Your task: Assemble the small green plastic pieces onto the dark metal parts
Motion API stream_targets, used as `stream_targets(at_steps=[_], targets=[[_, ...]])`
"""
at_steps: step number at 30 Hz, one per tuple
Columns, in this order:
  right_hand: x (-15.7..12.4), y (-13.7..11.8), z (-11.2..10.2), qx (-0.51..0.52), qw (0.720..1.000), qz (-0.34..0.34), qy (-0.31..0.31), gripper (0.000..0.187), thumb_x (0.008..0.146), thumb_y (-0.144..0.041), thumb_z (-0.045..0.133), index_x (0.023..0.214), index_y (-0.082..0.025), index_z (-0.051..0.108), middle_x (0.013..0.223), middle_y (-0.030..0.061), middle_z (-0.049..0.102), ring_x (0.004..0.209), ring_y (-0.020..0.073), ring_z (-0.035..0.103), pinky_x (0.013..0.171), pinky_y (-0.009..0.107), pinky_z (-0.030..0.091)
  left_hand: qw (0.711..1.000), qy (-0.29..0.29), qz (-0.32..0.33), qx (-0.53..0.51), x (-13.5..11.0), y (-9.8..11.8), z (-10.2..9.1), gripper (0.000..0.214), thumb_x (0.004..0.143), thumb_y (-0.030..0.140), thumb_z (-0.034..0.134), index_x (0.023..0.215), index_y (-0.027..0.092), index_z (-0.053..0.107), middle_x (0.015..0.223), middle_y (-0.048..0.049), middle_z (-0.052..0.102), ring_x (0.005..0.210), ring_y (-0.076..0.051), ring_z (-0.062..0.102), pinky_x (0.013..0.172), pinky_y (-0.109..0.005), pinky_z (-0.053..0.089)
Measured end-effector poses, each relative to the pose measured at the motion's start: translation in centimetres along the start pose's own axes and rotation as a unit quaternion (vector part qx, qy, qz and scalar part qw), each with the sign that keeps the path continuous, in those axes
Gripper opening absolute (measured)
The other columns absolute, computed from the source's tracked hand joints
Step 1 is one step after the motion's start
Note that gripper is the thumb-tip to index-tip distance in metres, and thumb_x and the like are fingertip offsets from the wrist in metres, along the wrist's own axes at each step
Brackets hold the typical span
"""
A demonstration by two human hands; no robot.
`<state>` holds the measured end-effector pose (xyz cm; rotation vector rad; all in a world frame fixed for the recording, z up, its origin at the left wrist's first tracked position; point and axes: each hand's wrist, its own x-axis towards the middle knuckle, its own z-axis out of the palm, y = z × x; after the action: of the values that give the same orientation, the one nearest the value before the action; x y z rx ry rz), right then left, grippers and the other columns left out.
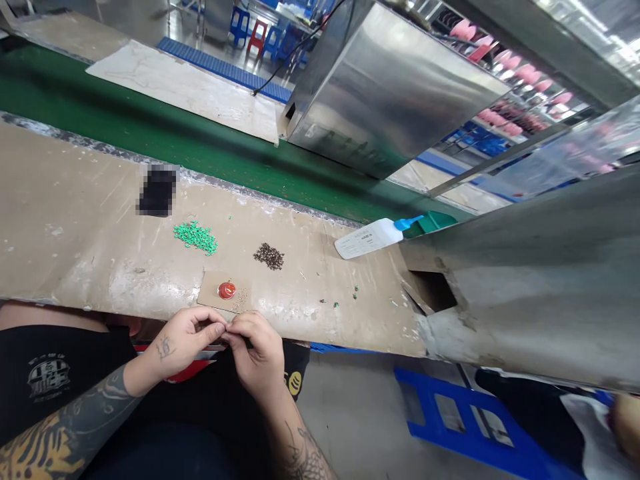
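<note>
My left hand and my right hand meet fingertip to fingertip just below the near edge of the worn workbench. Both are pinched closed on something too small to make out. Right above them on the bench lies a small cardboard square with a red round cap and a smear of tiny grains. Farther back sit a pile of green beads and a pile of dark beads.
A white squeeze bottle with a blue nozzle lies at the right. A dark blurred object rests near the green conveyor belt. A metal housing rises behind. A blue stool stands on the floor at the right.
</note>
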<state>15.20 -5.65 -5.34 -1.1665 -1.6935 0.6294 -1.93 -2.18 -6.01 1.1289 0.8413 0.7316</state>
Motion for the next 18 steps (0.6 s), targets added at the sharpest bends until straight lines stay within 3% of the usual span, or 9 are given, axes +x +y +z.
stream_targets(at_steps=[5,13,18], targets=[[0.1,-0.6,0.2,-0.049,0.999,-0.001,-0.009,0.013,0.095,-0.016,0.063,0.099,-0.025,0.072,0.086,0.0037,0.072,0.079,0.0187,0.065,0.072,0.035,0.056,0.999,-0.022,-0.005,0.032,-0.1,0.7,-0.6,0.032,0.094,0.045,0.064,0.084,0.015,0.068,0.079,-0.0032,0.068,0.076,-0.017,0.064,0.073,-0.029,0.055],[-0.5,-0.2,0.1,0.059,0.997,0.053,0.01,0.013,0.088,-0.013,0.074,0.084,-0.024,0.068,0.08,-0.0001,0.069,0.073,0.0161,0.067,0.068,0.031,0.055,0.988,-0.027,0.051,0.146,-0.5,0.6,-0.4,0.029,0.097,0.037,0.057,0.077,0.016,0.063,0.074,-0.0009,0.06,0.072,-0.015,0.054,0.068,-0.026,0.045],[-1.1,0.1,0.7,0.088,0.994,0.047,0.039,0.016,0.088,-0.011,0.073,0.081,-0.023,0.067,0.079,-0.0005,0.069,0.072,0.0154,0.067,0.067,0.03,0.055,0.99,-0.033,0.037,0.13,-0.5,0.5,-0.4,0.027,0.096,0.035,0.058,0.078,0.016,0.064,0.076,-0.0022,0.062,0.074,-0.016,0.055,0.069,-0.027,0.043]])
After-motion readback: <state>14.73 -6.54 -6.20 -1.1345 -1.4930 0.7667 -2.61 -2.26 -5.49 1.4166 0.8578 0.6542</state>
